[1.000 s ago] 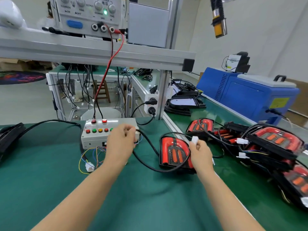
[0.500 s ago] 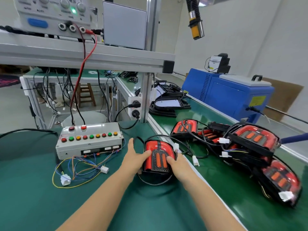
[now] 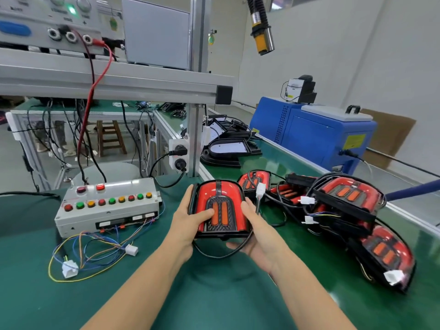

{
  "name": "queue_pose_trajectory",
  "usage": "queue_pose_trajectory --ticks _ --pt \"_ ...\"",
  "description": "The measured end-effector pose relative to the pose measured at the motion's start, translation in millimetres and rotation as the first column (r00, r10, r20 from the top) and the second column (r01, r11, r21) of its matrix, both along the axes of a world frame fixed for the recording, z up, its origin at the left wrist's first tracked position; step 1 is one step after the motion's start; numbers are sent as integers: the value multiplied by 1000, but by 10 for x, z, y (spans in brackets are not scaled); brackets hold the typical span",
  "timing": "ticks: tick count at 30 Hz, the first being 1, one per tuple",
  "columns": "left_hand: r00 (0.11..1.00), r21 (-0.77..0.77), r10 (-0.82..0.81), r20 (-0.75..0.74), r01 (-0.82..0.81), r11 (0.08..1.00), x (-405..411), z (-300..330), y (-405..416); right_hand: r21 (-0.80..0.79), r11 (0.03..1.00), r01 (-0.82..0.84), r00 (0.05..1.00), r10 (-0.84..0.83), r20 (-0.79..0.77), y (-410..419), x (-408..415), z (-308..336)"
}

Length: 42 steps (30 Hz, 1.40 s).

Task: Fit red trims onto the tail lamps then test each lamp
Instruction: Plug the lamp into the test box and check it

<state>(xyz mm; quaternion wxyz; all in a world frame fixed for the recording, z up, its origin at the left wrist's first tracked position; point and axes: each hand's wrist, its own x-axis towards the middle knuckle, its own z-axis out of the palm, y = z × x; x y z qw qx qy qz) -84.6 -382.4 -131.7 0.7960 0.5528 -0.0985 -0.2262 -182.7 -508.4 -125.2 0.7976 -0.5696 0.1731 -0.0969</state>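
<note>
Head view: left hand (image 3: 188, 223) and right hand (image 3: 258, 231) both grip the red tail lamp (image 3: 220, 209) by its sides, raised above the green worktop (image 3: 142, 294); more lamps (image 3: 345, 206) lie piled at right.

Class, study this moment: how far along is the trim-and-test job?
Done: the tail lamp already wears its red trim. In hand: left hand and right hand grip it, its white connector unplugged. Left: plug into the test box, then the pile of lamps.
</note>
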Motion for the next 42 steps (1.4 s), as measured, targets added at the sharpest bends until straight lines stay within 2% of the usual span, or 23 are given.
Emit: queue_pose_trajectory --ticks 5,13,18,25,28,30,32,37,42 --pt "996 -72 -69 64 73 995 32 80 -196 47 999 9 992 -15 123 -98 -42 76" --pt "962 -49 -200 187 212 976 180 480 -715 12 975 222 950 -218 223 -494 60 377" --pt "923 184 -217 319 164 969 282 648 -1101 10 916 400 898 -394 196 -829 256 539" --pt "902 364 -261 345 128 923 384 503 -1314 5 839 544 836 -542 90 -1228 476 551" --pt "846 525 -258 467 -31 851 386 396 -1336 -48 816 576 817 -572 78 -1329 567 589" --pt "757 660 -313 573 -200 724 358 322 -1365 -101 799 592 805 -591 42 -1367 627 620" --pt "673 730 -406 619 -301 614 314 250 -1411 -145 793 592 801 -598 2 -1384 673 639" --pt "541 792 -589 601 -300 532 257 169 -1516 -272 779 565 801 -597 -44 -1389 738 629" --pt "523 835 -660 540 -231 500 212 173 -1642 -444 732 516 762 -629 -152 -1433 728 650"
